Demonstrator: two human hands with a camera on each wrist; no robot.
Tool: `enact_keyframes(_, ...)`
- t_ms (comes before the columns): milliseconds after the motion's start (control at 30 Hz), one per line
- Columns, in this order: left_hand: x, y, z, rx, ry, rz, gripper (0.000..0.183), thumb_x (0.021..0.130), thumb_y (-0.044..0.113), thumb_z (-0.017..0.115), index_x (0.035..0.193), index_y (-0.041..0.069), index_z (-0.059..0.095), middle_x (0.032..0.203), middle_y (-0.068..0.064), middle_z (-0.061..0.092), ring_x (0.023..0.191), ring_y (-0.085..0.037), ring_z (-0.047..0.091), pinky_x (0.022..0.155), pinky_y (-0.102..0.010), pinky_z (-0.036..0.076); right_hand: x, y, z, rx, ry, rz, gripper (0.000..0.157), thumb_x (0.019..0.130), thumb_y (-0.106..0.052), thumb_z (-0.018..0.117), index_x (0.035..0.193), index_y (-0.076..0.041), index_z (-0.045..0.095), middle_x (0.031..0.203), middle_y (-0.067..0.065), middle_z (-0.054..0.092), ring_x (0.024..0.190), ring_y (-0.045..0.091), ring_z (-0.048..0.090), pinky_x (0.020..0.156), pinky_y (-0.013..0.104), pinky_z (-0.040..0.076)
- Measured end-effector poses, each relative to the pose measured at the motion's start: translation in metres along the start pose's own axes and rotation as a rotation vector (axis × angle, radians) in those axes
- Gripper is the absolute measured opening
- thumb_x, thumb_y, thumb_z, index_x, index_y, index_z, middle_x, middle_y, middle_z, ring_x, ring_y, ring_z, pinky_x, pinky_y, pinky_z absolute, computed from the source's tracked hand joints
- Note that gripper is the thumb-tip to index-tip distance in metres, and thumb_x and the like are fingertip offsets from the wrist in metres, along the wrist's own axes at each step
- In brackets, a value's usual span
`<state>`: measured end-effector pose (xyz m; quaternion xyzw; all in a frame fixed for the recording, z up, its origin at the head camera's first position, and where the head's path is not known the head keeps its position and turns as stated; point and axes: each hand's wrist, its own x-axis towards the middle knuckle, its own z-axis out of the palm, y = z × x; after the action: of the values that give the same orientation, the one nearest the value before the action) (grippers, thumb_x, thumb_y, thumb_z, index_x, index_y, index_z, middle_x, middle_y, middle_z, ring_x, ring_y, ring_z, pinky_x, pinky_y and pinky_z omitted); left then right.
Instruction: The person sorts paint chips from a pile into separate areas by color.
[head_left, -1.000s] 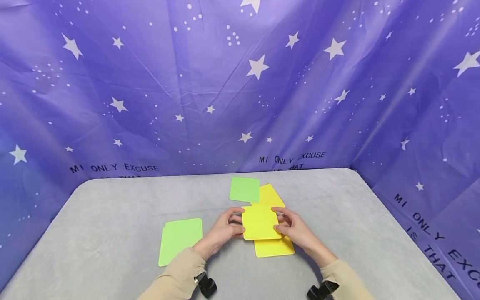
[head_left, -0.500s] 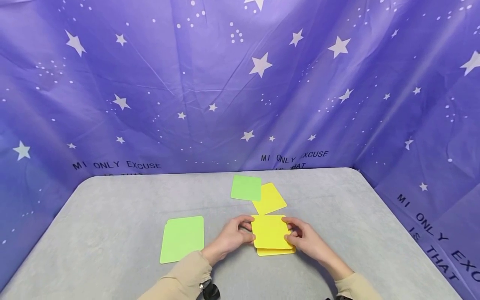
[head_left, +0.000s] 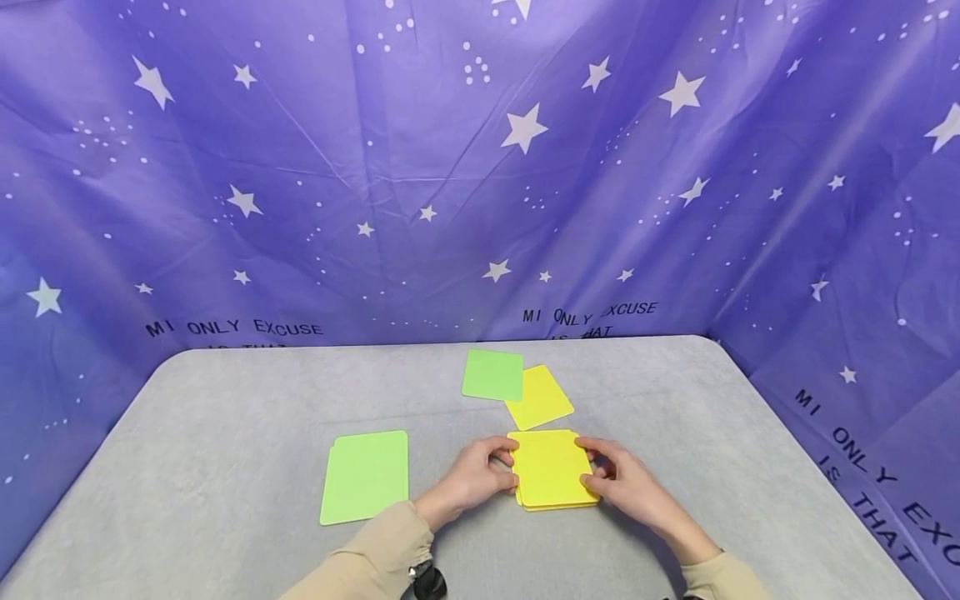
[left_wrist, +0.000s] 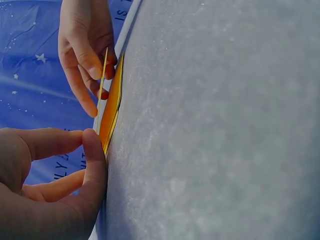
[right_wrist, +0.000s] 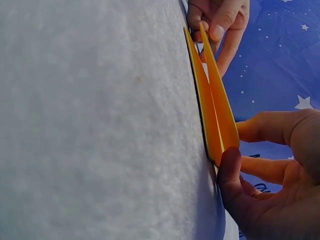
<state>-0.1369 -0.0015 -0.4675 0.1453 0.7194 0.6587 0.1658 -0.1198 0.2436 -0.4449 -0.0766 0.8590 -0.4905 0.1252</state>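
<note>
Low over the grey table, both hands hold one square yellow card by its opposite side edges. My left hand pinches the left edge between thumb and fingers, while my right hand grips the right edge the same way. Beneath it lies another yellow card, nearly lined up with the held one. A narrow wedge of space shows between the two in the right wrist view. Whether the lower one is a single card or several is hard to tell.
Farther back, a green card overlaps the corner of a tilted yellow card. Green cards, slightly offset, lie stacked to the left of the left hand. A purple star-printed curtain hangs behind the grey table.
Both hands have brought the held yellow card right and toward the near side, down over the lower yellow card, which now shows only as thin edges. The green cards stay put.
</note>
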Motion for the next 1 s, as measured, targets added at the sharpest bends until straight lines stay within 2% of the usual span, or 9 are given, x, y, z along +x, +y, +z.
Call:
enact_keyframes(133, 0.000, -0.001, -0.002, 0.015, 0.000, 0.003, 0.045, 0.076, -0.013, 0.063, 0.120, -0.015, 0.055, 0.088, -0.010, 0.056, 0.070, -0.025, 0.065, 0.066, -0.037, 0.057, -0.001, 0.001, -0.001, -0.081, 0.018, -0.022, 0.053, 0.084, -0.004, 0.069, 0.131, 0.010, 0.050, 0.106, 0.014, 0.049, 0.071, 0.016, 0.049, 0.049, 0.024, 0.045)
enact_keyframes(267, -0.002, 0.000, -0.008, 0.003, 0.001, -0.016, 0.036, 0.081, -0.011, 0.060, 0.116, -0.013, 0.057, 0.089, -0.012, 0.057, 0.069, -0.023, 0.065, 0.065, -0.032, 0.056, -0.001, 0.001, -0.002, -0.143, 0.045, -0.027, 0.051, 0.082, -0.006, 0.071, 0.129, 0.007, 0.054, 0.105, 0.014, 0.050, 0.069, 0.015, 0.048, 0.052, 0.024, 0.044)
enact_keyframes(467, -0.003, 0.005, -0.022, 0.000, 0.022, -0.037, 0.030, 0.085, -0.008, 0.057, 0.115, -0.012, 0.057, 0.090, -0.013, 0.057, 0.071, -0.020, 0.064, 0.065, -0.032, 0.056, 0.002, 0.000, -0.004, -0.134, 0.063, 0.016, 0.049, 0.083, -0.007, 0.071, 0.128, 0.003, 0.056, 0.105, 0.013, 0.049, 0.071, 0.017, 0.046, 0.052, 0.024, 0.041)
enact_keyframes(700, 0.001, 0.006, -0.036, -0.004, 0.056, -0.034, 0.031, 0.085, -0.009, 0.056, 0.116, -0.013, 0.056, 0.091, -0.009, 0.057, 0.071, -0.017, 0.063, 0.067, -0.033, 0.057, 0.011, -0.002, -0.004, -0.100, 0.085, 0.046, 0.046, 0.085, -0.007, 0.070, 0.128, 0.003, 0.056, 0.110, 0.016, 0.050, 0.071, 0.019, 0.047, 0.051, 0.026, 0.044)
enact_keyframes(1000, 0.013, 0.001, -0.051, -0.077, 0.129, -0.050, 0.035, 0.082, -0.010, 0.054, 0.117, -0.015, 0.053, 0.092, -0.011, 0.054, 0.071, -0.016, 0.062, 0.071, -0.033, 0.057, 0.027, -0.007, -0.003, -0.102, 0.125, -0.007, 0.045, 0.086, -0.005, 0.068, 0.128, 0.005, 0.054, 0.108, 0.017, 0.052, 0.076, 0.020, 0.047, 0.054, 0.024, 0.040)
